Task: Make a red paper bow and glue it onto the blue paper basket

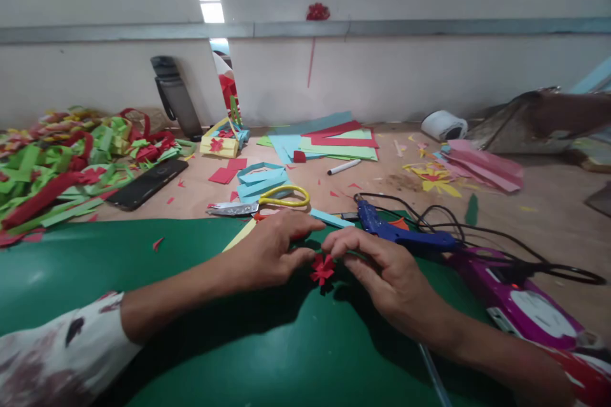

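Observation:
A small red paper flower (323,269) with cut petals sits between my two hands above the green mat (267,356). My left hand (277,247) has its thumb at the flower's left edge; its index finger stretches above, apart from the thumb. From the right, my right hand (382,270) pinches the flower's edge, with fingers bent. The lower fingers of both hands are partly hidden. Just beyond my left hand lie yellow-handled scissors (284,196), and a light blue paper strip (331,218). A blue glue gun (401,234) rests behind my right hand.
A black cable (520,248) loops beside a magenta power box (525,305) at right. Green and red paper strips (62,172) pile up at left, near a phone (147,184) and a bottle (176,98). Coloured paper sheets (329,140) and a marker (344,167) lie at the back.

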A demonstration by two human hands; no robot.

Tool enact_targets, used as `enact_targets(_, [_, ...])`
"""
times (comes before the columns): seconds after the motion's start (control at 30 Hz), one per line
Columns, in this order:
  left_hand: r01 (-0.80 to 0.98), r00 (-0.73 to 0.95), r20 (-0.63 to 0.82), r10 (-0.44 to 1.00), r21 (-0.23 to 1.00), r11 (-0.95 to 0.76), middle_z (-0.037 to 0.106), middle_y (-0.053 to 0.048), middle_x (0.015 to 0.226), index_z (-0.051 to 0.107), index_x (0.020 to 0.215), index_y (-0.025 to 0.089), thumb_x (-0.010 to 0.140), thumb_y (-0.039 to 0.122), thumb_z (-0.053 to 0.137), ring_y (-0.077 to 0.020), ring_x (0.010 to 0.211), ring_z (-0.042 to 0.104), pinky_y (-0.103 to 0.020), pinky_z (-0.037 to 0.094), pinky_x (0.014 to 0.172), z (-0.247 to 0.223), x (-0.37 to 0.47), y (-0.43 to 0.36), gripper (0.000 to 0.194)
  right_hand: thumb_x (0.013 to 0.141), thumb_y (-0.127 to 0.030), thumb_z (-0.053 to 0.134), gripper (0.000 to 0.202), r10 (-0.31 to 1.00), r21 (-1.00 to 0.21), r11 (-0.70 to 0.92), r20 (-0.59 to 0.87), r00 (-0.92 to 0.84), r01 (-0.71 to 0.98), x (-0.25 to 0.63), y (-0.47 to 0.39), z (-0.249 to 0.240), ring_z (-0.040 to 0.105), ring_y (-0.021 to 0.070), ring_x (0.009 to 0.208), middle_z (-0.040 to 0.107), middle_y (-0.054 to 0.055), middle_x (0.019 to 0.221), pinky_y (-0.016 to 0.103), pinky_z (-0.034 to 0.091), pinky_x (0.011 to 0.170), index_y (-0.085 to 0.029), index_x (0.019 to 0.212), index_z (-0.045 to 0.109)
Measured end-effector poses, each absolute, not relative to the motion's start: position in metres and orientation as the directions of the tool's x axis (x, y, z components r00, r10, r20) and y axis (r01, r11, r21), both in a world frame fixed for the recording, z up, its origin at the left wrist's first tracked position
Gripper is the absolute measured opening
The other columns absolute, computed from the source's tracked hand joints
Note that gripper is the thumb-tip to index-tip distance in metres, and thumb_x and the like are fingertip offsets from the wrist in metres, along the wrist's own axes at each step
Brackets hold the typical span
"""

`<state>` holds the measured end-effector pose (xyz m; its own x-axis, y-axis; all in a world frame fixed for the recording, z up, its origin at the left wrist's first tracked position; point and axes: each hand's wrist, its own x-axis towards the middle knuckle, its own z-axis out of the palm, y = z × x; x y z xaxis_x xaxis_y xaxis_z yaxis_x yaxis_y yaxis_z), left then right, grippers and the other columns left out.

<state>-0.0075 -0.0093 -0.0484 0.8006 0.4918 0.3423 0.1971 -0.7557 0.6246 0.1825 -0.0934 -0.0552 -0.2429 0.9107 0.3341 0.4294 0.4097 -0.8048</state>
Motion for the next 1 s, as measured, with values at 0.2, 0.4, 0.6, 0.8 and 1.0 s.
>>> enact_targets(0.2, [0.142, 0.917, 0.087, 0.389, 0.841, -0.522, 0.067, -0.004, 0.11, 0.063, 0.116, 0.021, 0.075, 0.013, 0.063, -0.024, 0.102, 0.058, -0.034, 0.043, 0.089, -0.025, -0.002, 0.004, 0.041, 0.091, -0.013, 0.046, 0.017, 0.9, -0.843, 0.431, 0.377, -0.218, 0.321, 0.183, -0.094, -0.048, 0.061, 0.0131, 0.092, 0.065, 0.001, 0.096, 0.024, 0.047, 0.079, -0.021, 0.079, 0.053])
enact_targets(0.4, [0.058, 0.967, -0.001, 0.257, 0.975, -0.215, 0.065, -0.002, 0.098, 0.065, 0.106, 0.018, 0.069, 0.015, 0.074, -0.0182, 0.091, 0.058, -0.026, 0.045, 0.08, -0.036, 0.008, 0.005, 0.038, 0.093, -0.012, 0.045, 0.017, 0.877, -0.884, 0.442, 0.39, -0.281, 0.152, 0.183, -0.095, -0.045, 0.061, 0.0107, 0.085, 0.065, -0.001, 0.092, 0.023, 0.047, 0.075, -0.022, 0.083, 0.055])
enact_targets(0.6, [0.189, 0.954, -0.177, 0.244, 0.982, -0.028, 0.061, 0.004, 0.063, 0.063, 0.068, 0.016, 0.064, 0.019, 0.08, -0.0096, 0.058, 0.053, -0.022, 0.042, 0.06, -0.044, 0.017, 0.0, 0.018, 0.094, -0.014, 0.045, 0.016, 0.872, -0.9, 0.435, 0.409, -0.269, 0.043, 0.18, -0.095, -0.044, 0.061, 0.0132, 0.083, 0.065, 0.002, 0.091, 0.027, 0.049, 0.075, -0.022, 0.083, 0.054])
enact_targets(0.8, [0.211, 0.935, -0.24, 0.262, 0.968, 0.135, 0.066, 0.003, 0.07, 0.069, 0.079, 0.017, 0.065, 0.024, 0.081, -0.0099, 0.064, 0.057, -0.021, 0.041, 0.062, -0.052, 0.012, -0.002, 0.02, 0.093, -0.012, 0.045, 0.016, 0.882, -0.895, 0.443, 0.424, -0.204, 0.055, 0.183, -0.092, -0.044, 0.062, 0.0126, 0.084, 0.065, 0.002, 0.09, 0.027, 0.049, 0.077, -0.021, 0.085, 0.056])
enact_targets(1.0, [0.292, 0.923, -0.329, 0.198, 0.937, 0.191, 0.067, -0.002, 0.072, 0.07, 0.085, 0.014, 0.071, 0.03, 0.078, -0.0103, 0.064, 0.057, -0.021, 0.041, 0.064, -0.052, 0.011, -0.008, 0.023, 0.093, -0.012, 0.046, 0.016, 0.9, -0.904, 0.416, 0.394, -0.184, 0.097, 0.185, -0.09, -0.045, 0.063, 0.0113, 0.083, 0.066, 0.001, 0.089, 0.025, 0.05, 0.078, -0.02, 0.084, 0.057])
